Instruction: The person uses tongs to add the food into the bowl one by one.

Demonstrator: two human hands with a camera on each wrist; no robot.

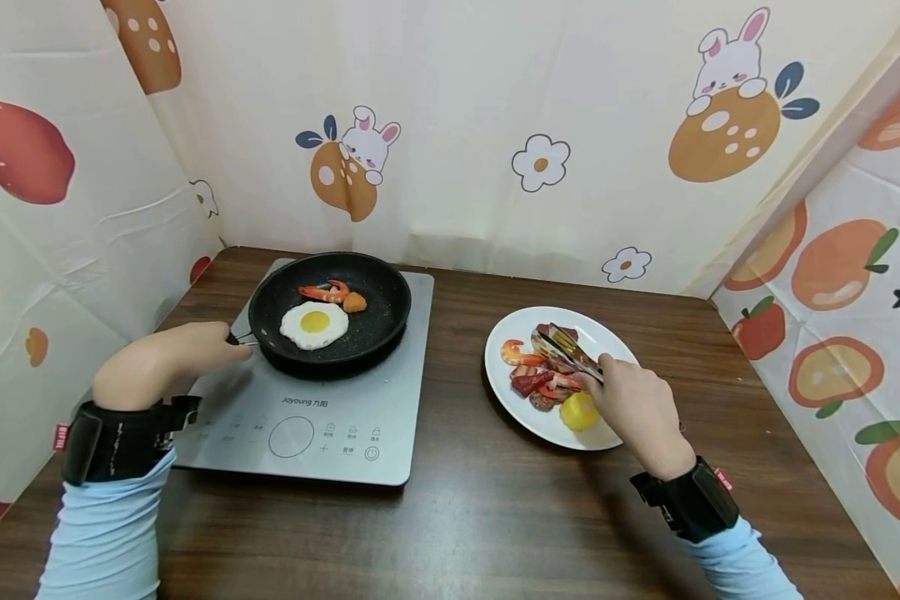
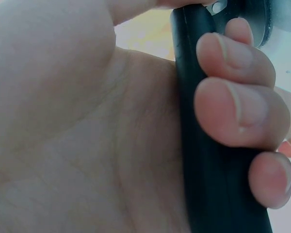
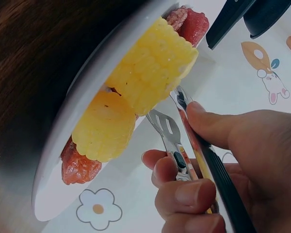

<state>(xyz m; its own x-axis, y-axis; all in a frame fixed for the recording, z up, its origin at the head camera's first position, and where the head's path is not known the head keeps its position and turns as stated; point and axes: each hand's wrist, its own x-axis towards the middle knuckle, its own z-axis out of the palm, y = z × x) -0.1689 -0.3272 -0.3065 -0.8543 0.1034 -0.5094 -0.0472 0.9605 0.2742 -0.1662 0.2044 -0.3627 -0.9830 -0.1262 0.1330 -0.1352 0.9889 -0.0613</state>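
My left hand (image 1: 187, 354) grips the black handle (image 2: 208, 170) of a frying pan (image 1: 375, 329); its fingers (image 2: 240, 111) curl round it. The pan holds a fried egg (image 1: 314, 323), a shrimp (image 1: 326, 292) and an orange piece (image 1: 355, 302). My right hand (image 1: 630, 400) holds metal tongs (image 1: 567, 348) over a white plate (image 1: 510, 404) of mixed food. On the plate lie a shrimp (image 1: 515, 353), red meat pieces (image 1: 531, 382) and yellow corn (image 1: 579, 411). In the right wrist view the tongs (image 3: 166, 130) sit beside the corn (image 3: 153, 73), their tips a little apart.
The pan stands on a grey induction cooktop (image 1: 300, 433) on a dark wooden table (image 1: 480, 508). Printed cloth screens (image 1: 495, 125) close off the back and both sides. The plate lies right of the cooktop, with bare tabletop in front.
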